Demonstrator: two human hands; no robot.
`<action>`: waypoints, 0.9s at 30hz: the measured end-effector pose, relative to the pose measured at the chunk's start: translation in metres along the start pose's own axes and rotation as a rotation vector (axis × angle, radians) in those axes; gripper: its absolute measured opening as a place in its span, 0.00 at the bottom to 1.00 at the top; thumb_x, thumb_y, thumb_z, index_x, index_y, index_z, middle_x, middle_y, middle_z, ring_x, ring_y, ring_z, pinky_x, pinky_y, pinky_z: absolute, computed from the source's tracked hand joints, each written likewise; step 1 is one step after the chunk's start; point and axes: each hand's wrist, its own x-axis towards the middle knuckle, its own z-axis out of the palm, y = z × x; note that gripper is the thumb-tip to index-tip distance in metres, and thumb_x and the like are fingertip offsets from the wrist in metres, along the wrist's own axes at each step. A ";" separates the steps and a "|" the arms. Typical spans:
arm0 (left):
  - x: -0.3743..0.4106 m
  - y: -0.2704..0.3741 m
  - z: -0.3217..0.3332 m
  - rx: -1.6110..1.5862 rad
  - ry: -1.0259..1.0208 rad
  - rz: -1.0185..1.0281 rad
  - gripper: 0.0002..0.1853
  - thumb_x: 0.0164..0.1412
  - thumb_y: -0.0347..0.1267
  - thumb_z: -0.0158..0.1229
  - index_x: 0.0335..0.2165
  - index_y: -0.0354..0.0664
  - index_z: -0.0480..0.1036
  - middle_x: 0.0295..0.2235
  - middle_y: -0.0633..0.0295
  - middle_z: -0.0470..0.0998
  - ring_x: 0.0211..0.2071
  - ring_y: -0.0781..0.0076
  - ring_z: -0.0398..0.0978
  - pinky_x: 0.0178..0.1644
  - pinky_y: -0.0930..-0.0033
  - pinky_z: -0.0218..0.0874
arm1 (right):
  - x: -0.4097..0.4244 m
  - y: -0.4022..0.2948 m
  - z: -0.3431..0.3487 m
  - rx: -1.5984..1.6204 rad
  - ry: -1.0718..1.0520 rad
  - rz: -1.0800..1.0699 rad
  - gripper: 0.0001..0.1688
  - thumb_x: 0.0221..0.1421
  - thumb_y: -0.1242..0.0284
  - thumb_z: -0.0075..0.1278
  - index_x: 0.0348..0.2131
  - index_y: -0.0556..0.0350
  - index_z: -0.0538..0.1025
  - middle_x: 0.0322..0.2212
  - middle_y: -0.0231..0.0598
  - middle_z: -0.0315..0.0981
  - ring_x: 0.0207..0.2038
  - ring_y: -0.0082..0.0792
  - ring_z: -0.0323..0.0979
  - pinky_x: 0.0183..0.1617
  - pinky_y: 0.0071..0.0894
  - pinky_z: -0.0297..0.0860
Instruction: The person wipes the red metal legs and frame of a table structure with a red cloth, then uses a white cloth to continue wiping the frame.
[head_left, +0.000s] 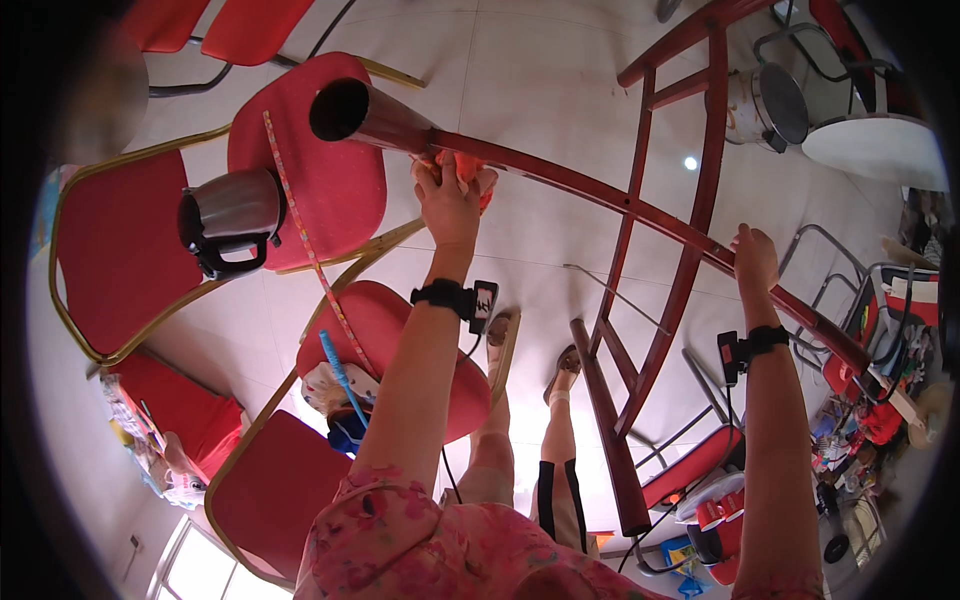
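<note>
A dark red frame (555, 171) of long bars and crosspieces stretches across the view in front of me. Its long bar ends at the upper left in a wider tube (397, 120) with a dark round opening. My left hand (454, 206) holds an orange-red cloth (469, 169) against this bar, just below the tube end. Farther along the same bar, my right hand (756, 259) is closed around it, with part of the grip hidden. Each wrist wears a black strap carrying a small device.
Red-padded chairs (322, 187) stand at the left. An electric kettle (232, 217) and a patterned stick (292, 202) rest across them. At the upper right are a metal pot (757, 105) and a round white surface (874, 154). Clutter (862, 442) fills the right edge.
</note>
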 end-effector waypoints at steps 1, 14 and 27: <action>0.000 -0.013 0.011 0.064 -0.012 0.022 0.32 0.47 0.33 0.60 0.53 0.55 0.64 0.50 0.47 0.63 0.45 0.40 0.66 0.43 0.50 0.66 | -0.002 -0.002 0.001 0.027 -0.018 0.006 0.24 0.52 0.55 0.36 0.28 0.49 0.79 0.29 0.38 0.78 0.35 0.44 0.75 0.39 0.42 0.67; 0.004 -0.078 0.170 0.130 -0.537 -0.166 0.28 0.56 0.47 0.52 0.53 0.51 0.62 0.48 0.51 0.69 0.49 0.53 0.68 0.48 0.54 0.63 | 0.018 0.031 0.009 0.316 -0.059 -0.062 0.25 0.52 0.55 0.41 0.26 0.60 0.77 0.24 0.39 0.78 0.30 0.34 0.75 0.37 0.32 0.66; -0.039 -0.083 0.197 -0.118 -0.485 -0.080 0.23 0.54 0.39 0.53 0.50 0.51 0.67 0.48 0.57 0.71 0.51 0.50 0.66 0.52 0.56 0.60 | 0.009 0.017 0.013 0.494 -0.122 -0.070 0.21 0.53 0.61 0.45 0.26 0.63 0.75 0.22 0.38 0.74 0.27 0.29 0.75 0.29 0.25 0.68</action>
